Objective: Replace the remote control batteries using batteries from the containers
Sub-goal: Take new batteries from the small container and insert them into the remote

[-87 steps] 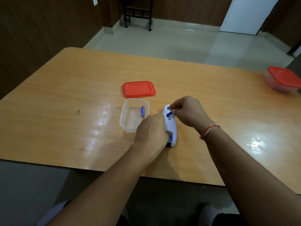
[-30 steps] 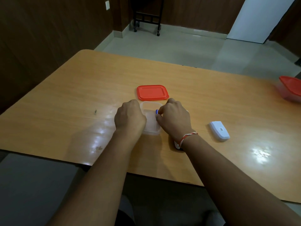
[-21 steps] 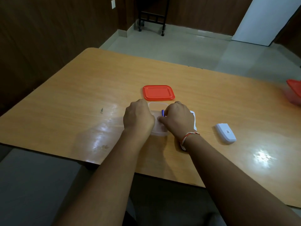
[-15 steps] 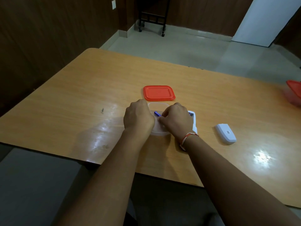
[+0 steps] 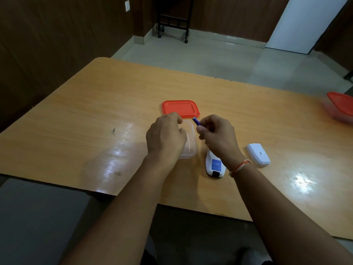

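My right hand (image 5: 217, 137) pinches a blue battery (image 5: 196, 121) by one end, lifted just above the right rim of the clear container (image 5: 190, 142). My left hand (image 5: 165, 137) lies over the container's left side with curled fingers on its rim. The white remote (image 5: 214, 165) lies face down on the table just right of the container, partly under my right wrist, its blue label showing. Its white battery cover (image 5: 258, 154) lies further right.
The container's red lid (image 5: 180, 109) lies flat just behind the container. A second container with a red lid (image 5: 340, 107) stands at the table's far right edge. The wooden table (image 5: 76, 115) ends close to my body.
The remote's cover has come off and lies to the right. My right hand reached into the clear container, took the blue battery and has lifted it out. My left hand moved from remote to container.
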